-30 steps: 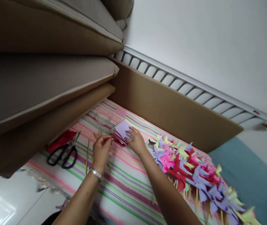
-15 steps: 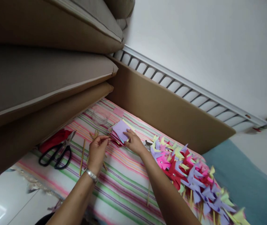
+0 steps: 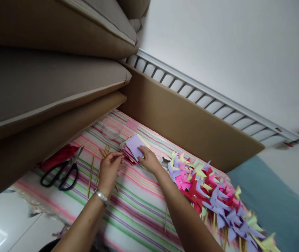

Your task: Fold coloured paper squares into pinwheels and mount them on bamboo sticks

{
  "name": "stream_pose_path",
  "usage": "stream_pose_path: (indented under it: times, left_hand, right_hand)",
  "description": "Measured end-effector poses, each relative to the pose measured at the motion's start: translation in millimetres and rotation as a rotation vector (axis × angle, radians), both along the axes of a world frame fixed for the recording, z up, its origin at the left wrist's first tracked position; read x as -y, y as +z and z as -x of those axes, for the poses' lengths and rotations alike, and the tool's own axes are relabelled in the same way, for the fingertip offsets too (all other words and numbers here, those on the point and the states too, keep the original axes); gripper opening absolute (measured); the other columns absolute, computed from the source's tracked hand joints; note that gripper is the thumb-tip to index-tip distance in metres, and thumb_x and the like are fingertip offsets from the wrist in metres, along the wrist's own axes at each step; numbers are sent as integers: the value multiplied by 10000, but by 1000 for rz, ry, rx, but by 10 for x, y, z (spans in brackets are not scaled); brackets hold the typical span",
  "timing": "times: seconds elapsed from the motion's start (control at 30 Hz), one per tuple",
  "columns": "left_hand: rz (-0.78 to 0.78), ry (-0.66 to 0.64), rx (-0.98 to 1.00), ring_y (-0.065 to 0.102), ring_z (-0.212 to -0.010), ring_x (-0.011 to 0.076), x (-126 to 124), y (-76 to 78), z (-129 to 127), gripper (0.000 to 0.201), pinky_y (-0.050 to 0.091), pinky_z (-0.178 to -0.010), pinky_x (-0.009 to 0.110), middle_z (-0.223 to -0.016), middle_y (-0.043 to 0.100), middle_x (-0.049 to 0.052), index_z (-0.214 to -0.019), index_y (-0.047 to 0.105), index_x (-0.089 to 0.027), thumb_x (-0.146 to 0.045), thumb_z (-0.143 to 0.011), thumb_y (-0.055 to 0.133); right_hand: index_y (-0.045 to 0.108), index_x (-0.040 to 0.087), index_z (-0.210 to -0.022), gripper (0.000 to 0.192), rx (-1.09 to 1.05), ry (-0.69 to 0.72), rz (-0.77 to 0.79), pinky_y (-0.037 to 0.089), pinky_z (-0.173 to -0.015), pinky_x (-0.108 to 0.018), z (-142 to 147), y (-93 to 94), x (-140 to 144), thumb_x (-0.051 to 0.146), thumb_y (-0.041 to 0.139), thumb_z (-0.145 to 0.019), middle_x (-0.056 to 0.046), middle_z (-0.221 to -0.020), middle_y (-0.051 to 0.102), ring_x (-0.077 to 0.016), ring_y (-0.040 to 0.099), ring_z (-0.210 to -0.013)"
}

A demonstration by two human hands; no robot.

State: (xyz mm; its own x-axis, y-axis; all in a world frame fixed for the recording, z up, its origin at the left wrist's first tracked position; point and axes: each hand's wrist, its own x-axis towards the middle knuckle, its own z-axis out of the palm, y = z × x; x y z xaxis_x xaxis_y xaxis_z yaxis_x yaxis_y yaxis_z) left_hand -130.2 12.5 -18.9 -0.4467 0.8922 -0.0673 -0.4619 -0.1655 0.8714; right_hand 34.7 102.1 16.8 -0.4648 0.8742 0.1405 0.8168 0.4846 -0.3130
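My left hand, with a silver bracelet on its wrist, is closed in a pinch beside the paper stack. Whatever sits between its fingertips is too small to make out. At the stack's right side, my right hand grips the edge of the top purple paper sheet between thumb and fingers. Under that sheet lie several coloured papers, pink, red and yellow among them. Thin wooden sticks lie partly hidden behind my left hand.
Black-handled scissors lie left, near a red item. A clear round container stands behind the papers. Many paper pinwheels cover the right side. Beige cushions overhang the left; a brown board stands behind.
My right hand has shifted very slightly left and its fingers have drawn in on the purple sheet. My left hand holds almost the same place; the view has moved a little.
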Motion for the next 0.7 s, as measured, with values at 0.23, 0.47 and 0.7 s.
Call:
stream_pose_path:
  times: [0.23,0.47,0.7]
  left_hand:
    - [0,-16,-11,606,-690,137,36,44,9,166,463,-676,259,-742,672,17,-801,652,-159,-276,-683,651]
    - [-18,-90,-46,608,-725,151,62,84,-37,189,456,-713,272,-758,676,34,-806,666,-156,-297,-681,664]
    - [-4,-144,-26,614,-720,159,89,128,-111,188,458,-702,273,-760,683,45,-791,669,-153,-302,-677,667]
  right_hand:
    - [610,143,-1139,402,-70,-47,-55,410,-990,-357,13,-20,-6,145,524,-745,-118,-1192,617,-222,562,-1117]
    - [674,169,-951,352,-180,-115,-149,456,-914,-343,23,-9,1,32,460,-708,-88,-995,693,-199,632,-961]
    - [676,160,-802,223,-248,-157,-239,467,-845,-313,33,-50,2,57,494,-723,-91,-894,691,-189,637,-873]
